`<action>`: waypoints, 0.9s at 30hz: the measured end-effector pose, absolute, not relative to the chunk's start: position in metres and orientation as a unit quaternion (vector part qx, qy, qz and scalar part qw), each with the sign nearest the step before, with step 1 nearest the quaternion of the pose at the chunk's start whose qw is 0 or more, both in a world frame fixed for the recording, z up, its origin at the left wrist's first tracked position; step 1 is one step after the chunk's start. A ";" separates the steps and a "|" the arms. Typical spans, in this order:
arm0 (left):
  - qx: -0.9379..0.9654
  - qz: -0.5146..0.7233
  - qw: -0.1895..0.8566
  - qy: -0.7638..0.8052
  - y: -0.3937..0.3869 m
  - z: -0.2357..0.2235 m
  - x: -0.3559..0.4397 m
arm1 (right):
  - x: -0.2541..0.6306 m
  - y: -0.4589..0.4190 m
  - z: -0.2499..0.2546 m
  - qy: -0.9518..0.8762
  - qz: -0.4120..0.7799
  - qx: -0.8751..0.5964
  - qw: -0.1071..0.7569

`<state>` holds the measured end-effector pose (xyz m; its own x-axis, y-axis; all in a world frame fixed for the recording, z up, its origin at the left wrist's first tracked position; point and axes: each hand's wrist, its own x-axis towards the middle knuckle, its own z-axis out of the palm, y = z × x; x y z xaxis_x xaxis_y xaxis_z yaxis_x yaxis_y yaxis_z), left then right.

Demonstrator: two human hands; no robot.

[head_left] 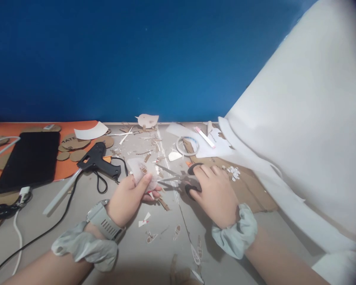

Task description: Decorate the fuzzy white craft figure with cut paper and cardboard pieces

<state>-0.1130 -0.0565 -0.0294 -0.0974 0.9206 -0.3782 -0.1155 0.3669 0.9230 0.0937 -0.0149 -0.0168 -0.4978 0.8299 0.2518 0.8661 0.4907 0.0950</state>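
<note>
One translucent sheet (140, 168) inside left grip (131, 200)

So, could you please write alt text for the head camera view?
The left hand holds thin white paper and the right hand holds scissors, blades open towards it, over a grey table strewn with scraps. A black glue gun lies on the left.

Tablet (29, 160) far L w/ glue gun (98, 160) to its R, tape roll (178, 147) bhd scissors (183, 178).

This looks like a craft workspace: glue gun (98, 163) left of centre, scissors (182, 178) mid-frame, cardboard sheet (249, 186) right of centre.
</note>
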 end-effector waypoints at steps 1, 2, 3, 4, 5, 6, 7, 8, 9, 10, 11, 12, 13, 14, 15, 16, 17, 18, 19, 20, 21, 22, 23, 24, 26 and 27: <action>0.339 0.451 0.582 0.585 -0.057 -0.031 -0.114 | 0.094 -0.015 -0.017 -0.859 -0.106 -0.493 0.088; 0.336 0.455 0.585 0.581 -0.057 -0.033 -0.114 | 0.094 -0.015 -0.017 -0.859 -0.109 -0.492 0.090; 0.333 0.458 0.587 0.578 -0.057 -0.035 -0.114 | 0.094 -0.016 -0.018 -0.858 -0.112 -0.492 0.091; 0.329 0.461 0.590 0.575 -0.057 -0.036 -0.114 | 0.095 -0.016 -0.018 -0.858 -0.116 -0.492 0.093; 0.327 0.465 0.592 0.571 -0.057 -0.037 -0.114 | 0.095 -0.017 -0.018 -0.858 -0.120 -0.490 0.094; 0.326 0.468 0.594 0.567 -0.057 -0.037 -0.114 | 0.095 -0.017 -0.017 -0.858 -0.123 -0.489 0.095; 0.325 0.471 0.596 0.563 -0.057 -0.037 -0.114 | 0.096 -0.017 -0.017 -0.858 -0.125 -0.489 0.095; 0.325 0.472 0.597 0.561 -0.057 -0.036 -0.113 | 0.096 -0.017 -0.017 -0.857 -0.127 -0.490 0.095; 0.326 0.472 0.597 0.560 -0.057 -0.036 -0.113 | 0.096 -0.016 -0.017 -0.857 -0.128 -0.491 0.094; 0.328 0.470 0.598 0.561 -0.057 -0.035 -0.113 | 0.096 -0.016 -0.017 -0.856 -0.128 -0.493 0.093; 0.329 0.466 0.597 0.563 -0.057 -0.034 -0.112 | 0.096 -0.015 -0.016 -0.855 -0.128 -0.495 0.092; 0.332 0.461 0.597 0.566 -0.057 -0.033 -0.112 | 0.096 -0.015 -0.016 -0.854 -0.128 -0.496 0.091; 0.335 0.455 0.597 0.569 -0.057 -0.033 -0.112 | 0.096 -0.015 -0.016 -0.854 -0.128 -0.497 0.090; 0.339 0.451 0.596 0.571 -0.057 -0.032 -0.113 | 0.096 -0.014 -0.016 -0.853 -0.129 -0.497 0.091; 0.343 0.449 0.595 0.572 -0.057 -0.033 -0.113 | 0.096 -0.015 -0.016 -0.854 -0.130 -0.496 0.092; 0.347 0.448 0.593 0.572 -0.057 -0.033 -0.113 | 0.096 -0.015 -0.016 -0.854 -0.131 -0.495 0.094; 0.351 0.450 0.592 0.569 -0.057 -0.034 -0.114 | 0.096 -0.015 -0.016 -0.855 -0.131 -0.493 0.095; 0.353 0.452 0.591 0.567 -0.057 -0.036 -0.114 | 0.096 -0.016 -0.017 -0.855 -0.132 -0.492 0.096; 0.354 0.454 0.590 0.565 -0.057 -0.037 -0.115 | 0.096 -0.016 -0.017 -0.856 -0.131 -0.491 0.096; 0.356 0.456 0.590 0.563 -0.057 -0.038 -0.115 | 0.096 -0.017 -0.017 -0.857 -0.131 -0.490 0.096; 0.357 0.457 0.588 0.563 -0.057 -0.039 -0.115 | 0.096 -0.017 -0.017 -0.857 -0.131 -0.489 0.095; 0.358 0.458 0.587 0.563 -0.057 -0.039 -0.115 | 0.096 -0.017 -0.017 -0.857 -0.130 -0.489 0.094; 0.360 0.458 0.585 0.565 -0.057 -0.038 -0.115 | 0.096 -0.017 -0.017 -0.857 -0.129 -0.490 0.094; 0.362 0.455 0.583 0.568 -0.057 -0.037 -0.115 | 0.097 -0.017 -0.017 -0.856 -0.129 -0.491 0.095; 0.367 0.445 0.579 0.576 -0.058 -0.035 -0.115 | 0.097 -0.016 -0.017 -0.853 -0.129 -0.497 0.093; 0.369 0.441 0.577 0.580 -0.058 -0.034 -0.115 | 0.097 -0.016 -0.016 -0.851 -0.130 -0.500 0.092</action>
